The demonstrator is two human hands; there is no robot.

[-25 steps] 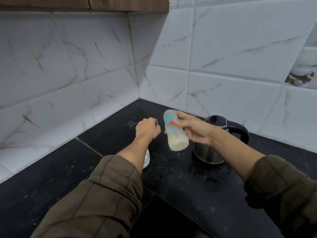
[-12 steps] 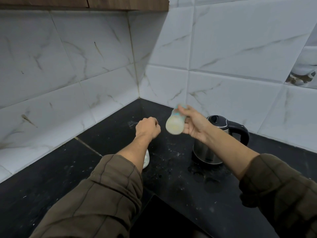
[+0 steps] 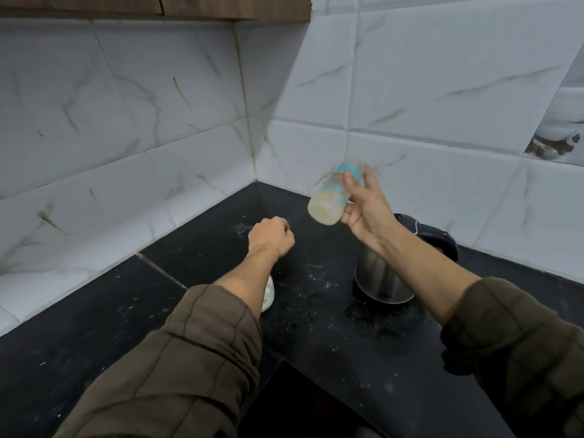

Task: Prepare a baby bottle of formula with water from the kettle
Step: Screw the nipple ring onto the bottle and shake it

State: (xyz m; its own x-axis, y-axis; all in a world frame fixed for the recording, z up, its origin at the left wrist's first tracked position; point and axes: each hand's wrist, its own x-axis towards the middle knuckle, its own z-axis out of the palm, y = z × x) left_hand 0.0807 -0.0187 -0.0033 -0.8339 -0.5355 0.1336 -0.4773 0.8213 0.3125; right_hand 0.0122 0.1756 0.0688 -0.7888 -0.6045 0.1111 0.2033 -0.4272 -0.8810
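My right hand [image 3: 366, 210] grips a clear baby bottle [image 3: 331, 197] with blue and orange prints, held in the air above the counter and tilted, its base toward me. Milky liquid fills its lower part and the bottle is motion-blurred. My left hand [image 3: 271, 237] hovers over the black counter [image 3: 94, 327] as a fist, and whether it holds anything is hidden. A steel kettle [image 3: 379, 279] with a black lid and handle stands on the counter under my right forearm.
A white container [image 3: 268, 295] peeks out from under my left forearm. White powder specks and water drops dot the counter near the kettle. Marble-patterned tiled walls meet in a corner behind. A wooden cabinet [image 3: 189, 6] hangs above.
My right hand has swung the bottle from upright to tilted and lifted it up and to the right. My left fist has stayed in place.
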